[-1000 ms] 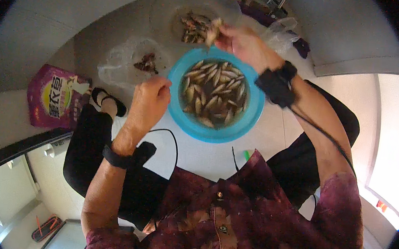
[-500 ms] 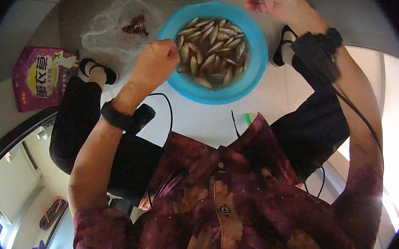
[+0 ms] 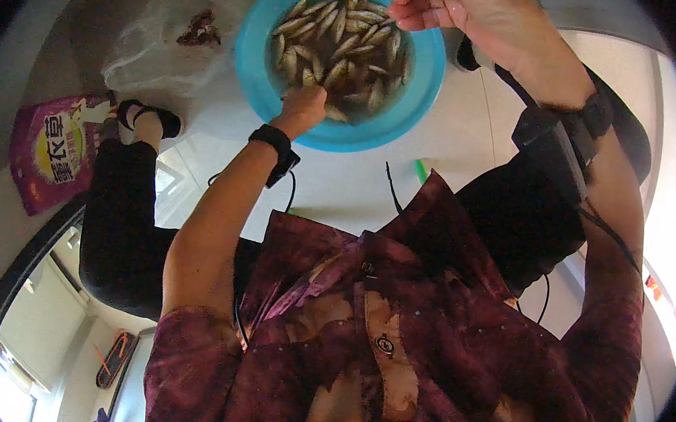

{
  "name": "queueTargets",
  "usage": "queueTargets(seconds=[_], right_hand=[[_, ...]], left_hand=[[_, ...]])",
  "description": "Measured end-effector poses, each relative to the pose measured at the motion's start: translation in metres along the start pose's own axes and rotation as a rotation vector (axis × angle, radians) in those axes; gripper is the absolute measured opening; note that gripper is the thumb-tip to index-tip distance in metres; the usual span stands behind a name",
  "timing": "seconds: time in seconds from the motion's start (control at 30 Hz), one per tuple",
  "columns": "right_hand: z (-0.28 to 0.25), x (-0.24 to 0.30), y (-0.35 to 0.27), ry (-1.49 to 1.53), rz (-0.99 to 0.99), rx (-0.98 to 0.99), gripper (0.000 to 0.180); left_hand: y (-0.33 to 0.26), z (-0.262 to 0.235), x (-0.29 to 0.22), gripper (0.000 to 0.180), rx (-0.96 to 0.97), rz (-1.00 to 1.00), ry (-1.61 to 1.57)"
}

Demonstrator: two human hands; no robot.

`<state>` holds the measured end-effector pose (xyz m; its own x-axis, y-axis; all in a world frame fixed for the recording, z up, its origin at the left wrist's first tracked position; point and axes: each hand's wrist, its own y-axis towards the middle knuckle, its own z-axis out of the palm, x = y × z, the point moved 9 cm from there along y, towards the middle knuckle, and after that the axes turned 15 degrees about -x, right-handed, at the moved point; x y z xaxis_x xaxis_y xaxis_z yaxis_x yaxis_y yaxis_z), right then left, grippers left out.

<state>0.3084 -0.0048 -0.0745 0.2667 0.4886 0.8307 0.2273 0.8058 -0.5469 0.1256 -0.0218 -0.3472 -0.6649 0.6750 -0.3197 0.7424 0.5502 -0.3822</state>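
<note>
Much of what matters sits at the top rim of my view, where the picture bends and cuts things off. The blue basin (image 3: 331,133) loses its far edge there, and the dish beyond it shows only as a sliver I cannot read. My right hand (image 3: 463,7) is clipped at the frame's top, so I see curled fingers pressed together near the basin's far right rim, but I cannot tell whether they pinch anything. The small fish (image 3: 346,45) lie heaped in murky water inside the basin, and their number is beyond counting. A clear plastic bag (image 3: 166,48) to the left holds a dark clump I cannot identify.

Compared with half a second ago, the basin has slid higher in my view. My left hand (image 3: 303,106) then hovered at the left rim; now it reaches into the basin at the near side. My right hand has moved closer to the basin's rim.

The left hand's fingers point down among the fish and are hidden behind its back, so I see it touching the fish at the near edge but cannot tell whether it is closed on one. A black wrist strap (image 3: 273,140) sits just behind it. A purple pouch (image 3: 55,147) lies on the floor at far left, beside a black sandal (image 3: 148,115).
</note>
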Motion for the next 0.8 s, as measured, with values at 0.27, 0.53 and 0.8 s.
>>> queueTargets(seconds=[0.27,0.53,0.8], right_hand=[[0.008,0.018,-0.009,-0.037,-0.036,0.047,0.015],[0.014,0.026,-0.015,-0.033,-0.097,0.126,0.018],[0.016,0.029,-0.016,-0.067,-0.124,0.121,0.021]], left_hand=[[0.01,0.021,0.004,0.011,-0.141,0.093,0.076],[0.023,0.036,0.023,0.011,-0.138,-0.039,0.077],[0.022,0.003,-0.027,0.01,-0.29,0.194,0.025]])
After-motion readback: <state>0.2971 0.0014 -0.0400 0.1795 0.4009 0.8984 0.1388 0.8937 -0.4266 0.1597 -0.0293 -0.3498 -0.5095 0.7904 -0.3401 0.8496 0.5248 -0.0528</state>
